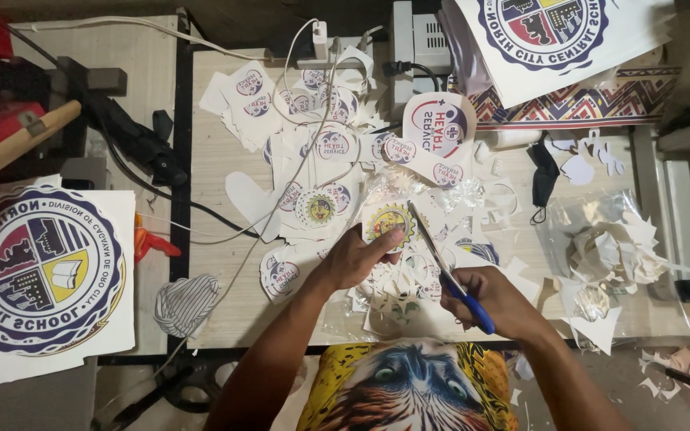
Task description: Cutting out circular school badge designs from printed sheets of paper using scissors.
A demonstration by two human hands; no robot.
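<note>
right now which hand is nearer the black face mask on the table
Right. The right hand, gripping blue-handled scissors, lies below-left of the black face mask; the left hand is farther left.

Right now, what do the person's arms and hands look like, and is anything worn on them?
Both forearms are bare, with no sleeves reaching into view. The left hand and right hand show no gloves, watch or bracelets; rings cannot be made out. Below them is a yellow shirt printed with an animal face.

Single head-worn view, looking almost straight down (slightly forward) onto the wooden table point(209, 311), fairly close above it, table filling the frame's centre, floor strip at the near edge
</note>
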